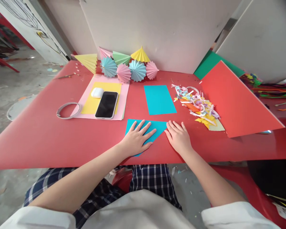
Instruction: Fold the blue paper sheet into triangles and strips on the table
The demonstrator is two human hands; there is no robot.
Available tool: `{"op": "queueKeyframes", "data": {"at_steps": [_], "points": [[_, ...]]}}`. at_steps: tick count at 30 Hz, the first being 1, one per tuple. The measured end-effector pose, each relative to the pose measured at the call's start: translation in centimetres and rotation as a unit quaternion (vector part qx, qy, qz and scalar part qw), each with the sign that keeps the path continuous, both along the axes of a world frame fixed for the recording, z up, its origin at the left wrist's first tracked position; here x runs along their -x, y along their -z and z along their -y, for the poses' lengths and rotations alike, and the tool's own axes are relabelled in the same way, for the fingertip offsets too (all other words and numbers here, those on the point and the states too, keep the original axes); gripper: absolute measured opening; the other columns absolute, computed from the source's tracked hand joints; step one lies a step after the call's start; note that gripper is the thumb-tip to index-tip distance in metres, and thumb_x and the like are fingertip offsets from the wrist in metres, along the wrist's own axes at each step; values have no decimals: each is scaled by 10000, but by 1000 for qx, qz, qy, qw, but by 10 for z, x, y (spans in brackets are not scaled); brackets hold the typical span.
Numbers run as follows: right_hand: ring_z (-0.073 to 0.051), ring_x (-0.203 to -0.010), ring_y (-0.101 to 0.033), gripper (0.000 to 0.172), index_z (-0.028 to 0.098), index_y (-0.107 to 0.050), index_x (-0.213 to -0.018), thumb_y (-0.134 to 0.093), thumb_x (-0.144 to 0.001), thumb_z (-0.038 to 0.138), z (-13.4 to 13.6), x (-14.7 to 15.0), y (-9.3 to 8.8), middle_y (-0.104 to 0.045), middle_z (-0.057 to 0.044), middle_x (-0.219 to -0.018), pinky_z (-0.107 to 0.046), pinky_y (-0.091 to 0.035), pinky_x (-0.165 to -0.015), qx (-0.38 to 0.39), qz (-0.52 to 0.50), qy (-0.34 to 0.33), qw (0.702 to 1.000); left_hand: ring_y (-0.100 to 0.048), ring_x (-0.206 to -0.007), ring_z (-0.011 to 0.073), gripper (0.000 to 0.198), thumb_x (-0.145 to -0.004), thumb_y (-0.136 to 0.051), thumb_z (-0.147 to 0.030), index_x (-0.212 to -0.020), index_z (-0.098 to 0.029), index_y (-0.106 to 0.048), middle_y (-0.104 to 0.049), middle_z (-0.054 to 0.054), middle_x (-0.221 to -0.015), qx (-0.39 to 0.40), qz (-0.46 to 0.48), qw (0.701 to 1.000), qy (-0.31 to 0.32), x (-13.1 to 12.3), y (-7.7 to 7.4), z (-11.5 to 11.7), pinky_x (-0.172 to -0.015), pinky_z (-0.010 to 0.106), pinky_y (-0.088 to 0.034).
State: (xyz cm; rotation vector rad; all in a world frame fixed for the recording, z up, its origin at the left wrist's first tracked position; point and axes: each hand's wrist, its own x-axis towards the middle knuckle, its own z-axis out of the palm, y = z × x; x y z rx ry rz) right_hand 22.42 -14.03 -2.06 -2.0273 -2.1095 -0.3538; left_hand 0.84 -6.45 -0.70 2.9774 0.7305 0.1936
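A folded sheet of blue paper (pixel 158 128) lies near the front edge of the red table, roughly triangular in outline. My left hand (pixel 138 137) rests flat on it with the fingers spread, covering its middle. At the paper's right corner is my right hand (pixel 178 136), palm down, its fingers stretched out and the fingertips touching that corner. Just beyond both hands a flat rectangle of blue paper (pixel 160 100) lies by itself on the table.
Pleated paper fans (pixel 137 70) line the wall. On the left, pink and yellow sheets (pixel 88 106) carry a phone (pixel 107 105) and a white case (pixel 97 92), beside a ring-shaped band (pixel 68 110). Paper scraps (pixel 197 105) and a leaning red board (pixel 238 101) occupy the right.
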Motion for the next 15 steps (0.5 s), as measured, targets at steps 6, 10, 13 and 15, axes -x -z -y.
{"op": "queueKeyframes", "data": {"at_steps": [6,10,13,15], "points": [[-291,-959,-538,344,136,-607,-1114,-432,-876,310,25,8,-9,-625,-123,-1134,-537,-316,-914,-25,32,79,996,-202,-1336,275,448,-906,-334,-315,-1315,-148,-408,-288,108,-1438,1,-2,1000,-19,-36,-11,36,-1075,462,-176],[-290,-902,-540,327,133,-629,-1064,-469,-851,322,36,10,-17,-656,-131,-1008,-492,-387,-820,-19,27,105,994,-219,-1329,282,666,-884,-241,-571,-1348,-106,-350,-297,127,-1431,34,21,999,-34,-54,2,62,-1072,459,-201],[-268,-949,-539,277,145,-639,-1039,-470,-840,238,41,9,-17,-649,-110,-1015,-435,-423,-825,-36,-6,35,999,-183,-1339,293,744,-856,-210,-632,-1373,-105,-299,-264,128,-1444,38,35,998,-31,-53,12,68,-1078,478,-170],[-230,-995,-536,285,137,-639,-1031,-445,-822,136,45,8,-12,-645,-98,-1029,-381,-433,-876,-51,-42,-41,997,-170,-1343,290,748,-852,-208,-639,-1376,-111,-291,-249,124,-1450,40,42,998,-26,-50,14,68,-1084,474,-153]]}}
